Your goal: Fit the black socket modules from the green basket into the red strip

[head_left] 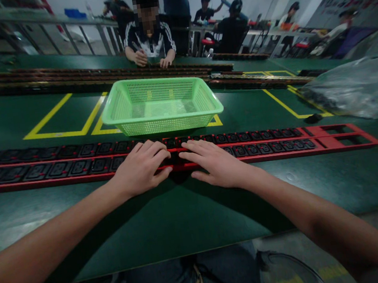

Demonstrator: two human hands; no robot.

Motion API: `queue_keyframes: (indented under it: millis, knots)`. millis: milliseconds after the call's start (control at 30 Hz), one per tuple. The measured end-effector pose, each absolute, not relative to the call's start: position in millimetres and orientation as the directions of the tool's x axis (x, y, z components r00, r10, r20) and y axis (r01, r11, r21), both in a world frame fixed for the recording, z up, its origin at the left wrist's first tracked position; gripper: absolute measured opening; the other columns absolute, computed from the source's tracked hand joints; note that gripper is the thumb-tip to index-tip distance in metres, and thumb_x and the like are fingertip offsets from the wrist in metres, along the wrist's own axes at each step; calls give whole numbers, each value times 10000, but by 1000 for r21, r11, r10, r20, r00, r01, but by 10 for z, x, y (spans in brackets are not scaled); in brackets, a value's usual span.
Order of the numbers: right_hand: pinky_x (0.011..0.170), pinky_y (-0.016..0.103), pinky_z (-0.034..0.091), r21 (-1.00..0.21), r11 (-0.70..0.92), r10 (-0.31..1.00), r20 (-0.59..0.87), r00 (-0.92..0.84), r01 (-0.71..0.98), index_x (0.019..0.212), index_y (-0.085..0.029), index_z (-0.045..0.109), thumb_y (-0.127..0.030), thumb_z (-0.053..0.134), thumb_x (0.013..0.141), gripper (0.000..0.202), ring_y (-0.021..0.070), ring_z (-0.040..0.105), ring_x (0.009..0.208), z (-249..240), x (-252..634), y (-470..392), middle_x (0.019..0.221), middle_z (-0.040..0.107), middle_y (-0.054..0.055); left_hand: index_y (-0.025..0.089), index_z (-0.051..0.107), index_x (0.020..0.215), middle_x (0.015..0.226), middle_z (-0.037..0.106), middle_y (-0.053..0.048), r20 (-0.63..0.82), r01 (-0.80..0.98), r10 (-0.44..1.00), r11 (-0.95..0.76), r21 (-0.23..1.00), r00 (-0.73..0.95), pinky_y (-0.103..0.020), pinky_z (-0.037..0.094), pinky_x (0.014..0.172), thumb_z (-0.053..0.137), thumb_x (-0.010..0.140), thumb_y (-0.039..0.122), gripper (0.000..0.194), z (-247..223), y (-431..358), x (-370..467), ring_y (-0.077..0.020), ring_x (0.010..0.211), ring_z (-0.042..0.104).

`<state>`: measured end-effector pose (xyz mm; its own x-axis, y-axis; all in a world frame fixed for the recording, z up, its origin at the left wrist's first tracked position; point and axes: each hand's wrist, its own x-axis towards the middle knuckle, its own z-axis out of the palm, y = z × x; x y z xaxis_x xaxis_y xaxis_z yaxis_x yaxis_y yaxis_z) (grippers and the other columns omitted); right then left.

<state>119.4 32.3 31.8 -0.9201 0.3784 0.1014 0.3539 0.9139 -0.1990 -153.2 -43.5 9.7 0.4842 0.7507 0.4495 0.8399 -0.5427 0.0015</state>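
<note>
Two long red strips [329, 151] lie side by side across the green table, fitted with rows of black square parts [81, 167]. My left hand [144, 168] rests palm down over the strips near the middle, fingers spread and holding nothing. Just to its right, my right hand [214, 162] lies on the strips in the same way, fingers apart. A small gap separates the two hands, with dark parts showing between them. What lies under the palms is hidden.
Beyond the strips stands a green basket [169, 123]. Dark long strips [72, 78] lie farther back, where a person [149, 40] sits. A clear plastic bag [359, 84] is at the right, near a small black piece [313, 118]. Yellow tape marks the green table [172, 227].
</note>
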Motion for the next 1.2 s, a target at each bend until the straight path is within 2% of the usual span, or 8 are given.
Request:
queue_keyframes:
  millis: [167,500,700,1200]
  knots:
    - [1348,622,365,-182,917,376,98,-922,355,1626,-149,567,-274,712,1041,615,387,431,1640,322,1193,322,1753,461,216,176,737,1095,1129,744,-122,449,837,748,-548,0,490,-439,498,848,643,1013,306,181,99,-434,-1534,-305,988,639]
    - [1343,629,368,-204,913,380,108,-919,354,1619,-175,579,-272,706,1039,601,373,428,1643,313,1196,329,1754,464,205,160,730,1103,1094,745,-108,440,818,730,-575,-15,522,-433,510,818,637,1034,293,176,140,-432,-1542,-291,942,627]
    - [1341,625,375,-196,915,377,108,-920,352,1623,-169,572,-276,703,1043,605,376,435,1639,306,1194,329,1755,462,208,148,734,1095,1110,747,-118,464,806,705,-590,-34,536,-423,549,868,464,1117,219,280,145,-420,-1545,-264,936,624]
    - [1354,606,359,-195,914,380,103,-919,356,1627,-166,568,-286,703,1044,610,368,432,1642,312,1190,331,1753,467,203,138,737,1173,1186,754,-135,418,809,720,-583,-68,554,-438,587,896,535,1065,138,230,140,-431,-1564,-278,988,643]
